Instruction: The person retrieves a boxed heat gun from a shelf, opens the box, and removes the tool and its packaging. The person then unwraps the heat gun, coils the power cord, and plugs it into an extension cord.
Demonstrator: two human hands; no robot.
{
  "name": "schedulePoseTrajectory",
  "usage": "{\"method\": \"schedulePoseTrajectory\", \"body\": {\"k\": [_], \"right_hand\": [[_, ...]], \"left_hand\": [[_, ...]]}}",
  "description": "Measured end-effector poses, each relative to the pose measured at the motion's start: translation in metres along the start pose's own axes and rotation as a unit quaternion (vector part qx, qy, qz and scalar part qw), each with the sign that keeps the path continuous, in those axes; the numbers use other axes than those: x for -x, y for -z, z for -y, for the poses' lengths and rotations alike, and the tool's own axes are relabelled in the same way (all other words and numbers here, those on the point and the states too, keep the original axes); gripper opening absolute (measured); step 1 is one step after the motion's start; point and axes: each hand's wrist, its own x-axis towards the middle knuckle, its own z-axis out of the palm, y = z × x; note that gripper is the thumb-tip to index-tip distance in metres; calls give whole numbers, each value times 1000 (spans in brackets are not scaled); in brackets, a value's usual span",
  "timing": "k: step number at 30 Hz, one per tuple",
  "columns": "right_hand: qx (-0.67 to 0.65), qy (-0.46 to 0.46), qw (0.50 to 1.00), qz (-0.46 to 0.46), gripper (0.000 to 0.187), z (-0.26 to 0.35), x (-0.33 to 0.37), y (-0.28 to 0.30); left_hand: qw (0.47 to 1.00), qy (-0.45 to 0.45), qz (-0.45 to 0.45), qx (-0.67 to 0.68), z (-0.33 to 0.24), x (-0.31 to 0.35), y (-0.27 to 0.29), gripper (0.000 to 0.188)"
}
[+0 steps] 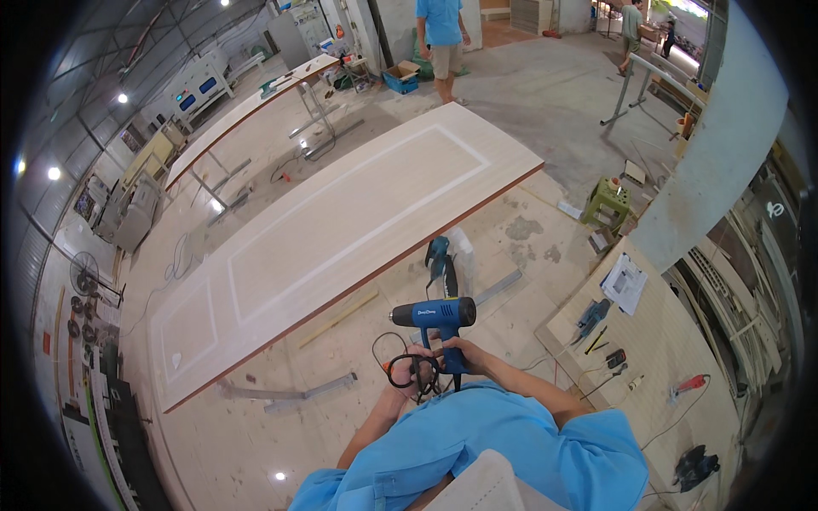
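Observation:
A blue heat gun [439,314] is held in front of my body, its dark nozzle pointing left. My right hand [464,354] is wrapped round its handle. Beside it my left hand [411,376] is closed on a looped black cord [397,370], and part of its fingers is hidden behind the loops. Just past the heat gun, a teal and black power tool [440,255] stands near the edge of a long pale door panel [332,221]. White bands form two rectangles on the panel, whose edge is reddish brown.
To the right, a wooden worktable [665,375] carries papers [625,284], a blue tool [592,318] and a red-handled tool [690,383]. Metal stand legs [298,393] show below the panel. A person in blue [443,34] stands beyond it. A green stool [607,203] is at the right.

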Motion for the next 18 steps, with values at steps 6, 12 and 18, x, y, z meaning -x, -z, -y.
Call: {"method": "schedulePoseTrajectory", "body": {"k": [6,12,18], "right_hand": [[40,30,994,-98,50,2,1,6],[36,61,983,-170,41,8,4,7],[75,83,969,-222,37,8,1,11]], "left_hand": [[995,91,29,-3,-7,8,-23,23],[993,108,19,-37,3,10,-4,27],[991,104,53,-70,5,14,1,33]]}}
